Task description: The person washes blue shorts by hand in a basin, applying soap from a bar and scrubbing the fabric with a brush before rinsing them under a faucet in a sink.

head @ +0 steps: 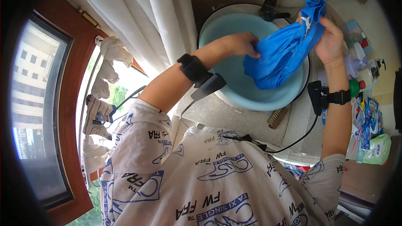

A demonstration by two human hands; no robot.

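Observation:
A wet-looking blue cloth garment with a small white print hangs bunched over a light blue plastic basin. My right hand grips its narrow gathered upper part. At the garment's wider lower edge, my left hand pinches the fabric; some of its fingertips are hidden. The cloth covers part of the basin, whose inside is bare on the left. Behind the basin, a dark tap reaches over the rim, close to the cloth.
A scrub brush lies on the stone counter before the basin. Bottles, including a pump bottle, and several packets crowd the right side. White curtains, an open wood-framed window and hanging socks line the left.

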